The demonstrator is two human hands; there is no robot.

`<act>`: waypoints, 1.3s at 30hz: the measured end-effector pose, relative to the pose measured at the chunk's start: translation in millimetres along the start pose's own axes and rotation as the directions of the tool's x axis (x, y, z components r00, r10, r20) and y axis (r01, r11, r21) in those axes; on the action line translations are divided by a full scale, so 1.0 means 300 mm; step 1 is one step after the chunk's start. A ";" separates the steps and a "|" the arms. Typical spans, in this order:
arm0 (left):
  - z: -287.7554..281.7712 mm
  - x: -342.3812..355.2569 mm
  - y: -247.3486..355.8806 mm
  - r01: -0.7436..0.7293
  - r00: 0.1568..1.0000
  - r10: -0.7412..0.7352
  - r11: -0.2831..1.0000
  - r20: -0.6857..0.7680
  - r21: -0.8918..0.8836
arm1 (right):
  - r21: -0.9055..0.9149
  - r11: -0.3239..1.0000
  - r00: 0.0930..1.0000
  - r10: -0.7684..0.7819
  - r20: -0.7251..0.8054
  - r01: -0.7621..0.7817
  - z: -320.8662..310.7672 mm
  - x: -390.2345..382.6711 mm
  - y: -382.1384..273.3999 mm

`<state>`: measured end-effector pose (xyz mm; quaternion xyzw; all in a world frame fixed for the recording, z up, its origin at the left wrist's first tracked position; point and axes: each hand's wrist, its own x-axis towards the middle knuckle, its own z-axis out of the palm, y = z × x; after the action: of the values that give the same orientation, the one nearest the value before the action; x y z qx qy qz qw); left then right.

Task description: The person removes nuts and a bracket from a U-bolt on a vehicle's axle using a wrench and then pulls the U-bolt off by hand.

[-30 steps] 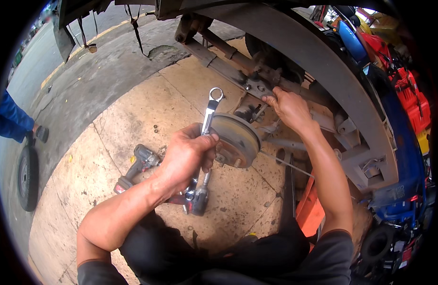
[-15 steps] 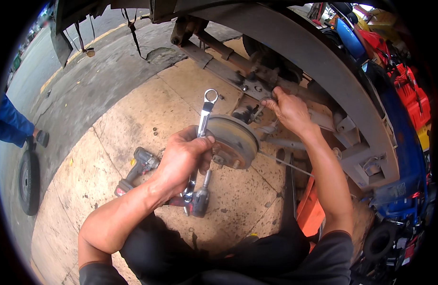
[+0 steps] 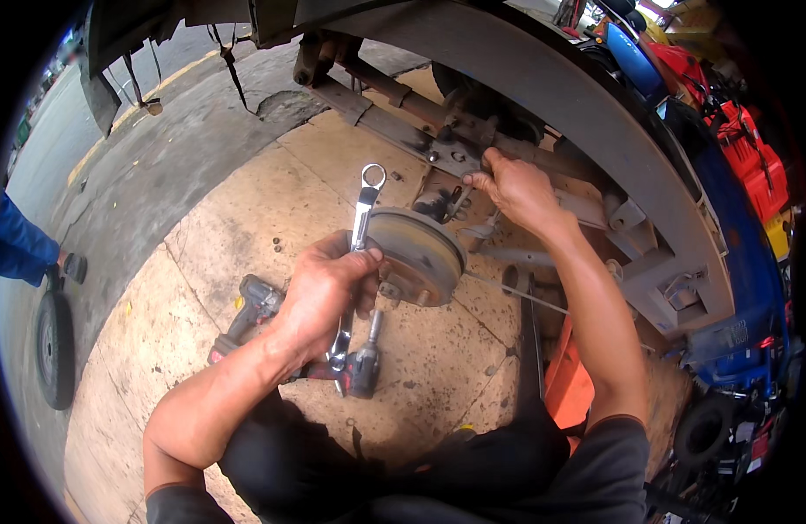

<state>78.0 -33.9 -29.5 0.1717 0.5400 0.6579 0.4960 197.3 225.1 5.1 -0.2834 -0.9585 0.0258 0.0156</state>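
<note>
My left hand [image 3: 326, 278] is closed around a shiny combination wrench [image 3: 363, 218], held upright with its ring end on top and its lower end below the fist. Just right of that fist is a rusty brake drum [image 3: 418, 251] with studs on its face. Farther off, my right hand [image 3: 522, 194] reaches to a bolted suspension bracket [image 3: 453, 157]. Its thumb and forefinger are pressed together at the bracket's near edge; whatever is between them is too small or hidden to make out.
One cordless impact driver [image 3: 261, 299] lies left of my forearm; another [image 3: 363, 370], with a long socket, lies below my left hand. A steel frame beam [image 3: 543, 79] arches overhead. An orange metal piece [image 3: 569, 384] stands by my right knee. At far left, a person's blue sleeve [image 3: 23, 236] is above a tyre [image 3: 55, 349].
The whole view has shifted slightly, so the vehicle parts and tools sit a little farther left. Both hands keep nearly the same pose and grip.
</note>
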 end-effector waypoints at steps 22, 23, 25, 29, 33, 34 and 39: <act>-0.008 -0.001 0.001 0.002 1.000 -0.002 1.000 -0.011 0.025 | 0.034 0.996 0.996 -0.088 -0.008 0.088 0.022 -0.011 0.034; -0.005 0.001 0.002 0.003 1.000 -0.003 1.000 -0.015 0.022 | 0.027 0.999 0.999 -0.046 -0.017 0.047 0.018 -0.009 0.025; 0.004 0.006 0.008 0.002 1.000 -0.001 1.000 -0.016 0.023 | 0.016 0.999 0.998 0.045 -0.042 -0.044 0.005 -0.006 0.002; 0.006 -0.002 0.002 0.002 1.000 -0.002 1.000 0.010 0.008 | -0.032 0.999 1.000 -0.003 -0.021 0.003 0.013 -0.009 -0.004; 0.005 -0.004 0.005 -0.009 1.000 0.009 1.000 0.003 -0.008 | -0.018 0.999 0.999 -0.043 0.003 0.043 0.015 -0.021 0.028; 0.007 -0.001 0.004 -0.010 1.000 0.010 1.000 0.002 -0.010 | -0.002 1.000 0.999 -0.012 0.035 0.013 0.013 -0.025 0.028; 0.010 -0.003 0.002 0.003 1.000 -0.003 1.000 0.009 -0.001 | -0.023 0.999 0.998 -0.025 -0.058 0.023 0.015 -0.011 0.001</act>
<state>80.4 -32.9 -27.7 0.1737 0.5379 0.6566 0.4993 200.0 223.5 0.6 -0.2728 -0.9612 0.0065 0.0409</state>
